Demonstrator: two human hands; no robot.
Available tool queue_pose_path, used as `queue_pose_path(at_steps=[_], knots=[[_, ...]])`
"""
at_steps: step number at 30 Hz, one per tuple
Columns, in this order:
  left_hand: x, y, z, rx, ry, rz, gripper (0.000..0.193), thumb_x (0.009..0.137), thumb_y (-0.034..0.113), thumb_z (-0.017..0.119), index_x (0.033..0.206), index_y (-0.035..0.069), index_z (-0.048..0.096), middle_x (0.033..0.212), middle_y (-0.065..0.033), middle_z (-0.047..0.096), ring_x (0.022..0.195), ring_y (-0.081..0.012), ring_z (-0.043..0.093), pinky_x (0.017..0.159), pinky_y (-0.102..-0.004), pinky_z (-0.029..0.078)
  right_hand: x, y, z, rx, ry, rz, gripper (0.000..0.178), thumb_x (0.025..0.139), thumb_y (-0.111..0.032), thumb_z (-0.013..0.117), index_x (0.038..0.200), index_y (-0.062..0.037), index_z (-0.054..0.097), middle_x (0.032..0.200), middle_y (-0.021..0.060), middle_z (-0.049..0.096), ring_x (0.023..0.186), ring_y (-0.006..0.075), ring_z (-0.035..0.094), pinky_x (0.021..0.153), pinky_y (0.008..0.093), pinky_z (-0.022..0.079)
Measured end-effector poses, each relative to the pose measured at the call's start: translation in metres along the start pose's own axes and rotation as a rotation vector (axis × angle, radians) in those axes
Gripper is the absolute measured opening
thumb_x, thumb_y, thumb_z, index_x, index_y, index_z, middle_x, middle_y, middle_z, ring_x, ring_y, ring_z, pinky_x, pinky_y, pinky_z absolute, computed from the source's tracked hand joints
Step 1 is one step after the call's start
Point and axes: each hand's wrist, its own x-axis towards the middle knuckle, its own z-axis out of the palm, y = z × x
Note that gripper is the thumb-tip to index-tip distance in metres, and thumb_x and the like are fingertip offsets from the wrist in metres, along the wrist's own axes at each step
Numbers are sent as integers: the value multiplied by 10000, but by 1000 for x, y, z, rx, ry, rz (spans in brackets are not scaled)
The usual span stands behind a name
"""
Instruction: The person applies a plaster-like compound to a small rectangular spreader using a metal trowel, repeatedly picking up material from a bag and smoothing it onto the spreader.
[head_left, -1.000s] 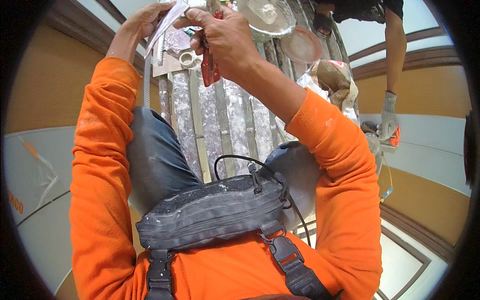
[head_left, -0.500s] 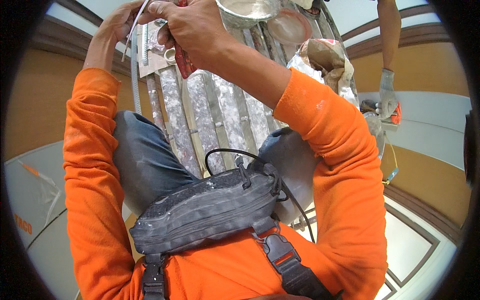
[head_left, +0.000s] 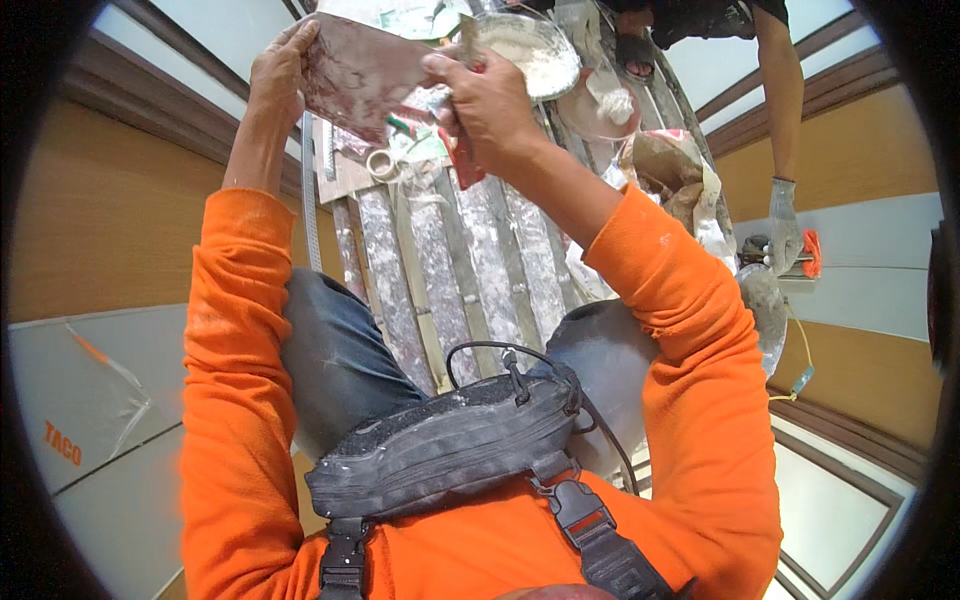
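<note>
Plaster-caked scaffold planks below; left hand and right hand grip a smeared flat trowel blade, its handle hidden.

Open: bare planks between the knees.
Blocked: bowl, bag and tape roll crowd the far end.
</note>
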Motion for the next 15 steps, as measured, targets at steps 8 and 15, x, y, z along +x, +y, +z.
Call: queue_pose_path(at_steps=[8, 15], knots=[[-23, 32, 4, 95, -310, 84, 386, 920, 246, 690, 1228, 19, 634, 991, -44, 712, 876, -90, 655, 760, -247, 540, 30, 8, -32, 151, 157, 18, 116, 899, -123, 693, 929, -40, 617, 711, 11, 588, 439, 81, 489, 379, 240, 390], [-34, 30, 13, 320, -550, 77, 326, 897, 213, 721, 1172, 41, 693, 1008, -63, 726, 944, -160, 671, 854, -308, 533, 35, -3, -37, 123, 143, -76, 119, 886, -123, 702, 954, -50, 637, 744, 34, 631, 433, 76, 472, 379, 232, 384]])
